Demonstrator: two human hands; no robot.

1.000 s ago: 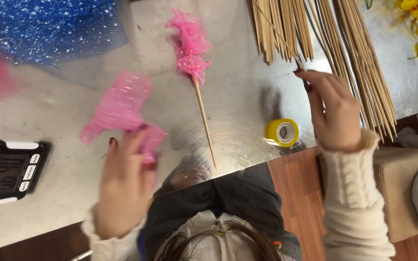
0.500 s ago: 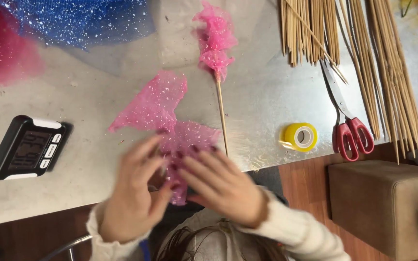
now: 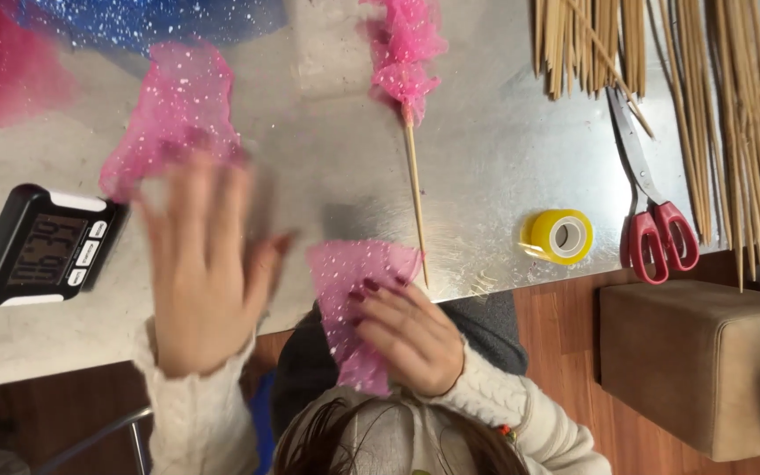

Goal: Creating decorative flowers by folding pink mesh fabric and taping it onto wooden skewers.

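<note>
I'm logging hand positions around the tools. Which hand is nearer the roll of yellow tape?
Right. The right hand holds pink netting just left of the tape; the left hand is farther away, beside the timer.

Metal table (image 3: 485, 176) (sticks (image 3: 732, 105), scissors (image 3: 648, 202), tape (image 3: 559, 236))

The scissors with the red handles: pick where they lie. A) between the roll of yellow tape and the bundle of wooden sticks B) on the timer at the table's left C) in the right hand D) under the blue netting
A: the scissors lie flat on the metal table, with the roll of yellow tape to one side and the wooden sticks to the other, blades reaching up among the sticks.
</note>
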